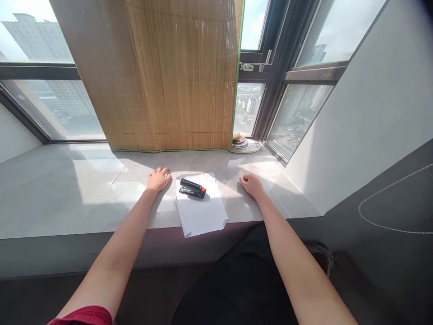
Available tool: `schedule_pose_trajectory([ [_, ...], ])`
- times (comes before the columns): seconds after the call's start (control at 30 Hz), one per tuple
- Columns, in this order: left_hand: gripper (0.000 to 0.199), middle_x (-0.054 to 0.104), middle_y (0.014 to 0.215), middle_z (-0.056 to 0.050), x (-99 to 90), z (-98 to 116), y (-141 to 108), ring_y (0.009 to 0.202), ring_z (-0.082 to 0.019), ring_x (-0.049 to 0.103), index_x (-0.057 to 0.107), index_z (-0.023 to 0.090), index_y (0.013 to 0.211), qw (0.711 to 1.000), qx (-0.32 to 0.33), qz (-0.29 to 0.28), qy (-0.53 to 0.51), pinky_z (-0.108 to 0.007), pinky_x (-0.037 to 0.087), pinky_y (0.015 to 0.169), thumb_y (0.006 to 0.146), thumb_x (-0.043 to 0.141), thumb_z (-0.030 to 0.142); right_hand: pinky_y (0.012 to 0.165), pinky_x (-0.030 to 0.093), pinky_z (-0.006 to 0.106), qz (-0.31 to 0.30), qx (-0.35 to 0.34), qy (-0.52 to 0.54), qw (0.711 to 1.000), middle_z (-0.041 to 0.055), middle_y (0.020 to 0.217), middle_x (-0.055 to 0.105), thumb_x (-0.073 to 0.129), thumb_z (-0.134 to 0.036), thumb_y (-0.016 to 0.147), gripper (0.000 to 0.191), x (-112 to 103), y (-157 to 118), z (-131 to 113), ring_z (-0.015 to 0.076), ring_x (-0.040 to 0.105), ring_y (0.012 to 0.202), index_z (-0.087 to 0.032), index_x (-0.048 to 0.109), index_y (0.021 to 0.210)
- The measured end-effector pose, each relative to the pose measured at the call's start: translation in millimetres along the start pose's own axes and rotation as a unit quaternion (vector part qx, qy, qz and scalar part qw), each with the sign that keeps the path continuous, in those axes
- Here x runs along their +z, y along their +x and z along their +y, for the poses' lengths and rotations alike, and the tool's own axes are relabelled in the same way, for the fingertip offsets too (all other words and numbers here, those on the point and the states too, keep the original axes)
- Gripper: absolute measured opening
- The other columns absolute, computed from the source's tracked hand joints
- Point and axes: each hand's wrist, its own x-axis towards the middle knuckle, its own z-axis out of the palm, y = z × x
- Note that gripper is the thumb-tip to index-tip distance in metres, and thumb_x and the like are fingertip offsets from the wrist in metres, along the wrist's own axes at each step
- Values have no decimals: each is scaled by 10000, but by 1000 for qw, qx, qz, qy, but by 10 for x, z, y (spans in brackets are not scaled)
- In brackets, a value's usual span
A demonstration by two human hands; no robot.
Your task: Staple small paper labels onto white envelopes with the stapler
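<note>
White paper (202, 213) lies on the window sill between my hands, its front end reaching over the sill's edge. On it rests a black stapler (192, 188) with an orange patch at its right end. Just left of the paper, my left hand (158, 179) lies on the sill with its fingers stretched out and holds nothing. My right hand (252, 184) rests on the sill right of the paper, curled into a loose fist. Nothing shows in it. Neither hand touches the stapler or the paper.
A bamboo blind (179, 81) hangs in front of the window down to the pale tiled sill (111, 198). Stacked round plates (244, 145) stand at the back, near the window corner. A beaded cord (372, 194) hangs at the right, and a basket-like container (321, 257) stands below the sill.
</note>
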Motion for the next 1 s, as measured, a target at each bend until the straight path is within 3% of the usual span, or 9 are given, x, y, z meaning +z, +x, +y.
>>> schedule_pose_trajectory([
  [0.13,483,606,1587,-159,-52,43,-53,1490,-421,515,669,297,1439,1000,-3,6,-2,-618,357,1250,1045,410,402,640,274,308,-32,-62,52,996,-44,596,225,570,-327,937,534,53,-12,-52,148,285,627,-258,187,572],
  [0.67,473,633,1558,-168,-98,79,-77,1493,-410,524,676,293,1434,1000,-5,6,-1,-599,384,1238,1020,465,378,649,263,325,-20,-89,97,991,-50,615,158,536,-318,918,500,49,-8,-17,145,253,616,-257,153,601],
  [1.0,454,636,1545,-137,22,-11,5,1472,-403,528,681,292,1423,1000,-2,15,9,-614,395,1229,1062,418,375,615,246,314,-6,-96,102,990,-53,591,174,531,-329,896,473,98,12,12,135,245,594,-258,177,591],
])
